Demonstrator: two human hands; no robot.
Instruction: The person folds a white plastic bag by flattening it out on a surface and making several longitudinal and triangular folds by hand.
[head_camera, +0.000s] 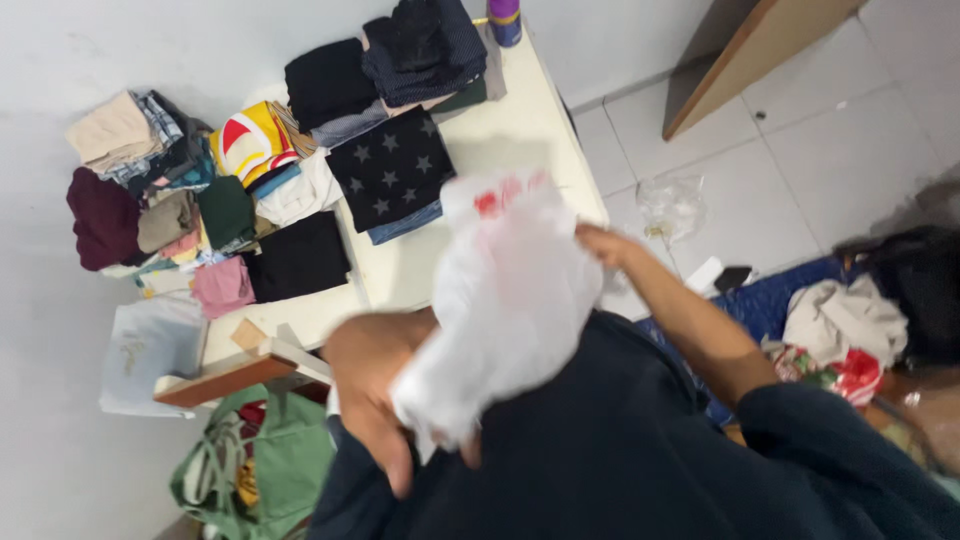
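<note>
Both hands grip a thin, crinkled white plastic bag (510, 290) above the pale surface (520, 130): left hand (375, 390) pinches its low end, right hand (600, 243) its top; long axis slants up-right, beside soft folded clothes (300, 170)

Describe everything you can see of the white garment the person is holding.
The white garment looks like thin, soft cloth, blurred, with red marks near its top edge. It hangs crumpled and bunched above the table edge. The left hand grips its lower bunched end; the right hand pinches its upper side. It lies against the person's dark sleeve.
</note>
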